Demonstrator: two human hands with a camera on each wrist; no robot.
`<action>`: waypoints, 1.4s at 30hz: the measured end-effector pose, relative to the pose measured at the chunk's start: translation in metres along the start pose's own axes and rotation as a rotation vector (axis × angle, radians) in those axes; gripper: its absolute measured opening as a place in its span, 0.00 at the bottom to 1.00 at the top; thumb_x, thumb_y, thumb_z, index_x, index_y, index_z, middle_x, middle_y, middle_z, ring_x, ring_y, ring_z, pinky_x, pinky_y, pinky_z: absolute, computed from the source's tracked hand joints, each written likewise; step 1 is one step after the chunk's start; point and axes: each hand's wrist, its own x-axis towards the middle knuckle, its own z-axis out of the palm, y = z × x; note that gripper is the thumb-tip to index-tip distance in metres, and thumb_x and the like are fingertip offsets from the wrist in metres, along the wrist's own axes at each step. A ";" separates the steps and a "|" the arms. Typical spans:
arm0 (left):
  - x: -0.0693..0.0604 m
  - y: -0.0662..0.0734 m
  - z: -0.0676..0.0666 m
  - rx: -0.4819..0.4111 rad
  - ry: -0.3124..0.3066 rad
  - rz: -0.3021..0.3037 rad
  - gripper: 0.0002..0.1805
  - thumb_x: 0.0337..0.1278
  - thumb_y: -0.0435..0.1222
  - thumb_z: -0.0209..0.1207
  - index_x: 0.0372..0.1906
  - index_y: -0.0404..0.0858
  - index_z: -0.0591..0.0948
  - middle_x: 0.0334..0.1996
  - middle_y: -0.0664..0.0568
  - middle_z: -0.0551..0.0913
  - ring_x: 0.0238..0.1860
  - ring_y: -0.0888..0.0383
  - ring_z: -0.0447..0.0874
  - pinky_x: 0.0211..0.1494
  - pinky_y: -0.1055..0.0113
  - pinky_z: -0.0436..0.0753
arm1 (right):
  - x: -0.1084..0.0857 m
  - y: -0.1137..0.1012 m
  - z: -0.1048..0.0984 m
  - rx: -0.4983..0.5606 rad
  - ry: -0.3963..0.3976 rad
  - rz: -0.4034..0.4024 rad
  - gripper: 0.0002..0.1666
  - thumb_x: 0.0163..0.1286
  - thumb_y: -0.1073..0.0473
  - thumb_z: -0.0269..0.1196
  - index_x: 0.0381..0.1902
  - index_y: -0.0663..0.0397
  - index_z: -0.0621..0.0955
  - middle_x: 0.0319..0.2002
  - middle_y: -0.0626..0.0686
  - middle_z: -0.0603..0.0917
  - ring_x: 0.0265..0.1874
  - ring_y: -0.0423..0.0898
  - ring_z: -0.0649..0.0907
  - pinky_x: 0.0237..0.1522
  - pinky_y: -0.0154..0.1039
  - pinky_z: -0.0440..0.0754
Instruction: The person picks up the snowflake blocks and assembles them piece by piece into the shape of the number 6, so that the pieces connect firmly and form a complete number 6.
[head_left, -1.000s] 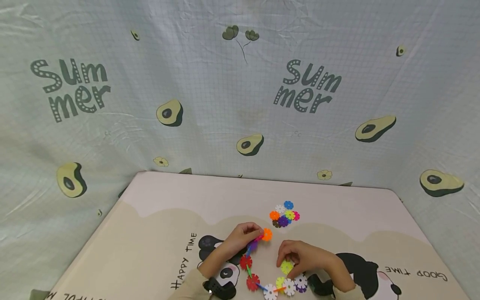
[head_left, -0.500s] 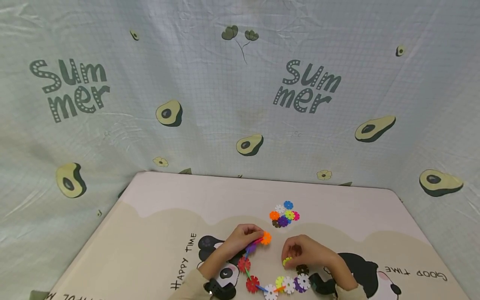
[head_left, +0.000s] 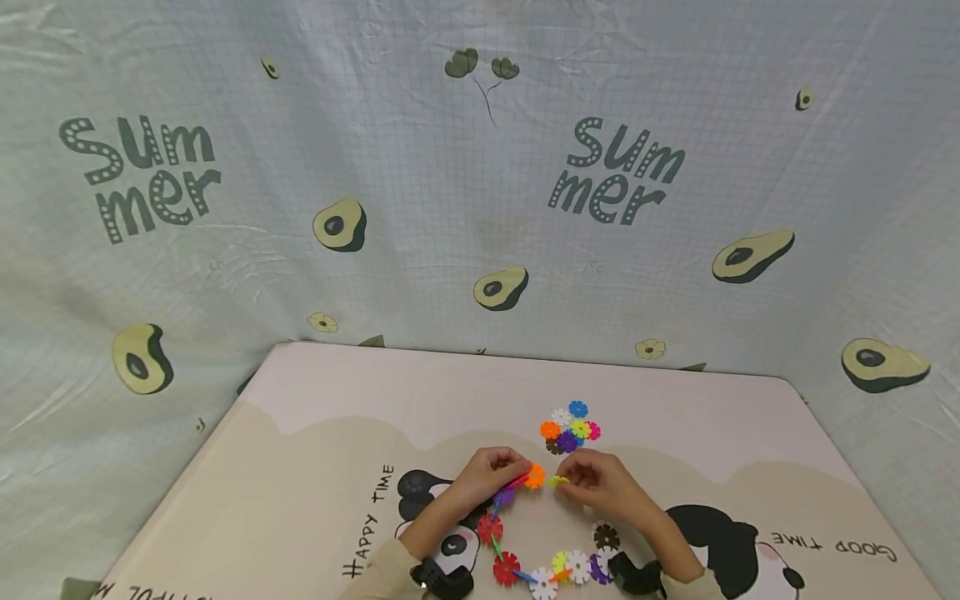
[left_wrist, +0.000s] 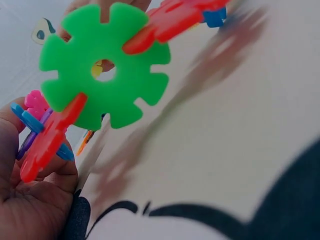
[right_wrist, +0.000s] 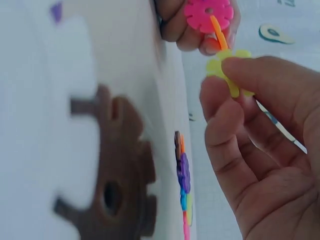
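Observation:
My left hand [head_left: 486, 479] pinches a pink snowflake disc [right_wrist: 199, 15] in a chain of slotted plastic discs. An orange disc [head_left: 536, 476] sticks out of the pink one, beyond the fingertips. Between thumb and fingers, my right hand [head_left: 603, 483] pinches a yellow disc [right_wrist: 214, 67]; it is close to the orange disc, and whether they touch I cannot tell. In the left wrist view a green disc [left_wrist: 75, 55] is slotted between two red ones. The chain curves round on the table past a white disc [head_left: 543, 584] to a brown disc [head_left: 606, 535].
Beyond the hands lies a loose pile of discs, among them a blue disc [head_left: 578, 408] and an orange disc [head_left: 550, 430]. The table [head_left: 337, 383] has a printed panda cover. A patterned cloth [head_left: 420, 167] hangs behind it.
My right hand has carried the yellow disc up and left from near the brown disc to beside the orange one, uncovering the brown disc. My left hand has barely moved.

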 end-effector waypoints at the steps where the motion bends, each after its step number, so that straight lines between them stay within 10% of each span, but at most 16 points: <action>1: 0.000 0.000 0.000 -0.001 -0.002 0.004 0.14 0.66 0.38 0.58 0.39 0.27 0.83 0.30 0.54 0.84 0.29 0.64 0.73 0.36 0.73 0.73 | 0.000 0.000 0.001 -0.003 0.010 0.002 0.05 0.61 0.66 0.68 0.35 0.57 0.82 0.29 0.50 0.81 0.27 0.35 0.76 0.29 0.30 0.79; 26: -0.004 0.005 -0.003 -0.003 -0.080 0.025 0.12 0.63 0.35 0.60 0.38 0.27 0.82 0.25 0.56 0.81 0.25 0.65 0.72 0.32 0.75 0.72 | 0.002 -0.001 0.014 -0.061 0.122 -0.018 0.06 0.59 0.68 0.70 0.31 0.58 0.81 0.28 0.49 0.81 0.26 0.33 0.76 0.28 0.32 0.80; 42: -0.003 0.000 -0.005 0.004 -0.151 0.051 0.13 0.65 0.36 0.60 0.36 0.26 0.82 0.24 0.58 0.80 0.24 0.67 0.73 0.31 0.76 0.72 | 0.005 0.001 0.020 -0.097 0.132 -0.206 0.08 0.56 0.74 0.69 0.30 0.58 0.82 0.27 0.54 0.83 0.25 0.40 0.79 0.26 0.32 0.79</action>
